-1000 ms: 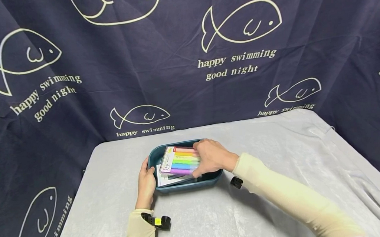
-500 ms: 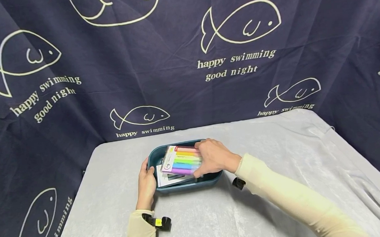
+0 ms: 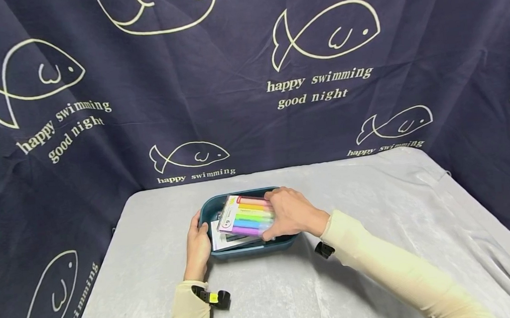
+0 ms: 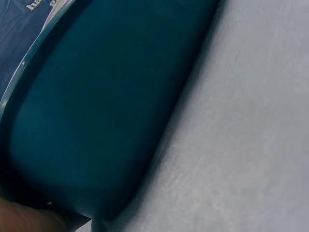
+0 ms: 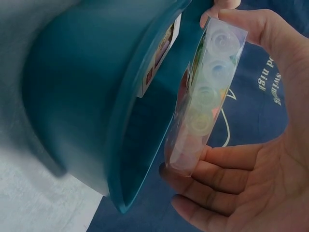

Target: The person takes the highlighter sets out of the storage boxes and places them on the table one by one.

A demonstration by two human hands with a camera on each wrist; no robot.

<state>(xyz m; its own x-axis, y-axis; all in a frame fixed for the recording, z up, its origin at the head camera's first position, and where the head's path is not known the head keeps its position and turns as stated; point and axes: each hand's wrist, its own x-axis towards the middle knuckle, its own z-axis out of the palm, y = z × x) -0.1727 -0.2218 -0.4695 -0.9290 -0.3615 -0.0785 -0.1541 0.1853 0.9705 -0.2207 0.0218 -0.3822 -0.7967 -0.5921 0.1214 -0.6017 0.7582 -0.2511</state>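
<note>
A clear pack of rainbow-coloured highlighters [image 3: 247,217] is tilted over the teal bin [image 3: 253,252]. My right hand [image 3: 296,210] grips the pack's right end, thumb on one edge and fingers on the opposite one. Seen from the right wrist, the pack [image 5: 205,96] shows its round pen ends and stands above the bin's rim. My left hand [image 3: 197,246] holds the bin's left end, thumb at the rim. Inside the bin lies a white flat box [image 3: 219,241], partly hidden under the pack. The bin wall [image 4: 96,106] fills much of the left wrist view.
The bin stands on a table with a pale grey cloth [image 3: 266,298]. Behind and around it hangs a dark blue curtain [image 3: 252,119] with fish drawings and lettering. The cloth has folds [image 3: 492,255] at the right.
My right hand and the highlighter pack have shifted slightly to the right over the bin. The left hand keeps its hold on the bin, which has stayed in place.
</note>
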